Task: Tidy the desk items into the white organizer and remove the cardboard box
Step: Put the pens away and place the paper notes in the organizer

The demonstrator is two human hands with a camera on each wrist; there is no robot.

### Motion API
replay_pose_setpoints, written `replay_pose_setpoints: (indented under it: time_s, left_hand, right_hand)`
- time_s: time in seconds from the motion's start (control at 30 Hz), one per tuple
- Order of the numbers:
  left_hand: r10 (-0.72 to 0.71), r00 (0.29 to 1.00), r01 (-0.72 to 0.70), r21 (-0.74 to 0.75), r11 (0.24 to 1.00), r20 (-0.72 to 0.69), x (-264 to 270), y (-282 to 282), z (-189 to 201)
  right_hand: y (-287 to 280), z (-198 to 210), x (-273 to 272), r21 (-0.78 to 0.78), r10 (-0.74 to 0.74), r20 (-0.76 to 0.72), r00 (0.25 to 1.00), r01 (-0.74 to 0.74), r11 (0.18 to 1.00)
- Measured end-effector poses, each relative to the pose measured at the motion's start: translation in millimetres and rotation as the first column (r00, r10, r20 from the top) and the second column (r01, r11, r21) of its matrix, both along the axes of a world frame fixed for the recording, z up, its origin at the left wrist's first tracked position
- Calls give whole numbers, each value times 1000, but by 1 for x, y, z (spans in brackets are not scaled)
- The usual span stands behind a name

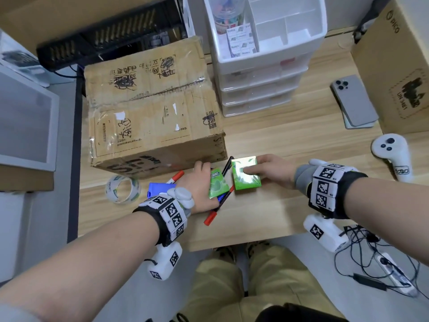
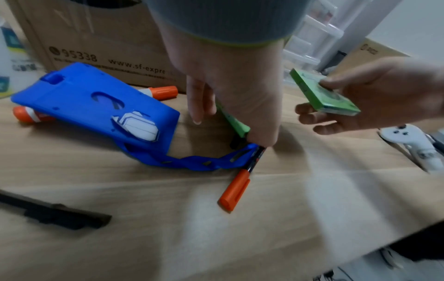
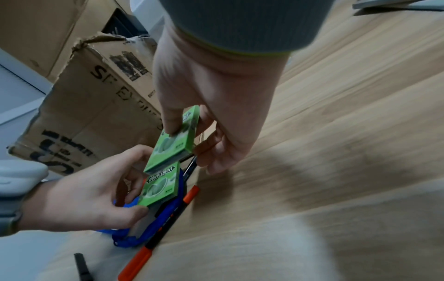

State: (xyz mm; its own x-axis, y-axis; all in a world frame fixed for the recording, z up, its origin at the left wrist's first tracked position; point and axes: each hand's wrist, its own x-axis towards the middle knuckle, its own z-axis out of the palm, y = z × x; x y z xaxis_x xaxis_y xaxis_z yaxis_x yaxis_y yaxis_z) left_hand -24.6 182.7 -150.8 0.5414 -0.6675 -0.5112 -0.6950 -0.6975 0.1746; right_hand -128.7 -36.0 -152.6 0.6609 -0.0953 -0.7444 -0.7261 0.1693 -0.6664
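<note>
My left hand (image 1: 202,184) pinches a green gum pack (image 1: 217,185) by its edges, just above the pens and the blue lanyard (image 2: 199,161). In the right wrist view that pack (image 3: 161,186) reads DOUBLEMINT. My right hand (image 1: 267,170) holds a second green gum pack (image 1: 246,175), thumb on top and fingers beneath, slightly off the desk (image 2: 324,93). Under the packs lie an orange-capped pen (image 1: 212,216) and a black pen (image 1: 226,167). A blue card holder (image 1: 160,188) rests on an orange marker (image 1: 175,177). The taped cardboard box (image 1: 151,108) stands behind; the white organizer (image 1: 264,73) is beyond it.
A clear tape roll (image 1: 123,189) lies left of my left hand. To the right are a grey phone (image 1: 354,101), a white controller (image 1: 392,152) and a large brown carton (image 1: 399,66). Notes pads (image 1: 241,40) and a printed cup fill the organizer's left compartment. Cables hang off the desk's front right.
</note>
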Motion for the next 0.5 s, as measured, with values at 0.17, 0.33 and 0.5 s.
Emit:
replay_pose_setpoints:
  time_s: [0.17,0.33,0.5]
  left_hand:
    - [-56,998,57,-119,991,9,-18,-15,33]
    - [-40,995,24,-167,986,-95,-44,-52,57]
    - [-15,999,6,-180,984,-49,-43,-111,89]
  right_hand:
    - [1,5,3,84,57,-3,998,-57,995]
    - [-10,13,1,128,77,5,997,-77,989]
    - [-52,49,1,136,47,26,999,-50,989]
